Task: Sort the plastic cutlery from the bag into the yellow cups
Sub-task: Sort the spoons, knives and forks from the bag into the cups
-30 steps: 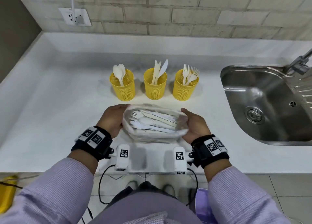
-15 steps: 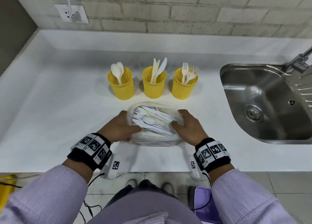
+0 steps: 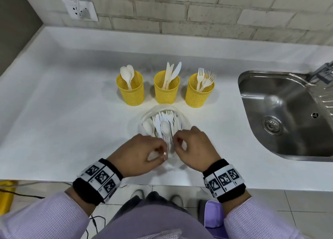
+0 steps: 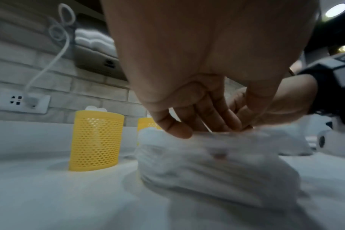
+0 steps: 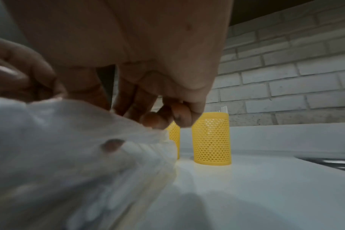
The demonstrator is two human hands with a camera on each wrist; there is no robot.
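While both hands, left hand (image 3: 142,153) and right hand (image 3: 193,148), pinch the bag (image 3: 162,123) near the surface's front edge with curled fingers, a sharp tug could spill cutlery (image 3: 164,125) short of the yellow cups (image 3: 166,91).

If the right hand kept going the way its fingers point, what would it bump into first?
Probably the left hand: the right hand points leftward over the bag, very close to it. Depth is unclear.
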